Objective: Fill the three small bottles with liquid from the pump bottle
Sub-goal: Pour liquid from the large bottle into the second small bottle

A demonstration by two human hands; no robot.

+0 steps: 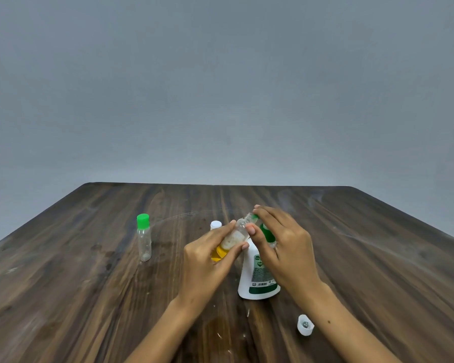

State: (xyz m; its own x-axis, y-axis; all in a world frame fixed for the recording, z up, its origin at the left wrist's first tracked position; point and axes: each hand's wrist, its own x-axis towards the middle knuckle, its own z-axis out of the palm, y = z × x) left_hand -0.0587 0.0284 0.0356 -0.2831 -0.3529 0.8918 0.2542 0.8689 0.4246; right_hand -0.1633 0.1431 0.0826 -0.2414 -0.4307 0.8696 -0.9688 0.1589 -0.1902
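small clear bottle [233,238] sits tilted in the left hand [207,260], fingers and thumb wrapped round its lower half, yellow liquid pooled at its bottom, roughly a third full by the look of it. its open neck points up to the nozzle of the pump bottle [258,273], which stands on the table [76,284] near the middle, a bit toward the near edge. right hand [286,247] rests over the green pump head, fingers curled down on it, thumb by the small bottle's neck; looks like pumping is under way.

progress guess: this bottle is part filled, not capped. second small bottle [144,237] with green cap stands upright toward the left edge, looks empty, cap on. a white-capped one [216,225] peeks out behind the left hand, mostly hidden, can't tell its fill. so likely most of the job is left.

loose white cap [305,324] lies open side up near the near edge, right of the pump bottle. faint wet smear and specks on the wood in front of the pump bottle. nothing blocks the hands.
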